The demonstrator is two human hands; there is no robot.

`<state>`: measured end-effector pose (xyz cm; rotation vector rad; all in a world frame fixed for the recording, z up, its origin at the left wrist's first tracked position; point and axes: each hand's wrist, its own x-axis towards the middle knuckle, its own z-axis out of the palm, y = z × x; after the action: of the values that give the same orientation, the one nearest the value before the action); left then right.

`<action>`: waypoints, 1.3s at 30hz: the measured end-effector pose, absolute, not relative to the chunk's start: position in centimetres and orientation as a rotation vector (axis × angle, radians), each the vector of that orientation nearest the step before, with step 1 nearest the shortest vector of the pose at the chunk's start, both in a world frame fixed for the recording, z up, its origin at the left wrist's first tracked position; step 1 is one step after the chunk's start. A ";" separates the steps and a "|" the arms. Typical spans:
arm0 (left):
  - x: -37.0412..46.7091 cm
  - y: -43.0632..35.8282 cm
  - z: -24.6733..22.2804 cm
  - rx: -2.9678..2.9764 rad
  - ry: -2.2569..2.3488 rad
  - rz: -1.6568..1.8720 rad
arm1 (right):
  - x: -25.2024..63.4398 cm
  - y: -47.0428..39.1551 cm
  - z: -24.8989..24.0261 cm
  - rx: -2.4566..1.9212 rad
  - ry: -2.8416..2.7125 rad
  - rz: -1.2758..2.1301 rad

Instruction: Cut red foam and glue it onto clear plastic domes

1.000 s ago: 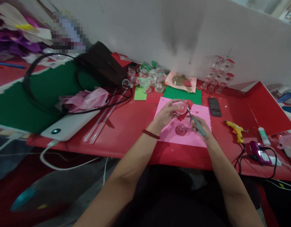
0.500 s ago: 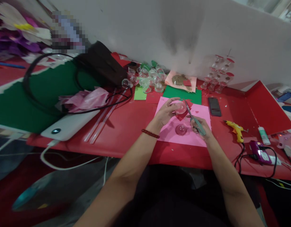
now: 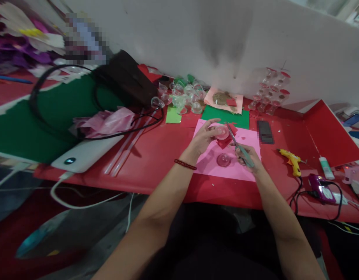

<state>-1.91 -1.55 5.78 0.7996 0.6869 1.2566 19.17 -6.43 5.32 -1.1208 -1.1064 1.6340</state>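
Observation:
My left hand (image 3: 205,138) is closed on a clear plastic cup (image 3: 222,132) with a piece of red paper (image 3: 224,143) against it. In my right hand (image 3: 249,155) is a pair of scissors (image 3: 244,154) with green handles, its blades pointing up and left along the edge of the red paper. Whether the blades are parted is too small to tell. Below them, a second clear plastic cup (image 3: 224,160) sits on a pink sheet (image 3: 210,167). A small red scrap lies on the pink sheet too.
Behind the pink sheet lies a green sheet (image 3: 210,112). Several clear cups (image 3: 187,95) are heaped at the back. A black phone (image 3: 265,131), a yellow glue gun (image 3: 292,160) and a glue bottle (image 3: 326,168) lie at right. A white power bank (image 3: 87,155) and black cable occupy the left.
The scissors have shifted very slightly along the red paper's edge. My left hand keeps its hold on the cup and paper, and the rest stays in place.

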 end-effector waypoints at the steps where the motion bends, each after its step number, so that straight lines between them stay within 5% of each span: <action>1: -2.0 -1.5 5.8 0.795 0.687 1.259 | 19.2 -6.4 5.3 -1.125 -1.111 1.633; 39: -3.3 -1.1 6.0 0.822 0.655 1.266 | 18.8 -7.1 5.7 -1.179 -1.285 1.569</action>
<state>-3.33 -1.14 6.01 0.8215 0.6548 1.2663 18.81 -7.06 5.71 -1.1786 -1.2852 1.5687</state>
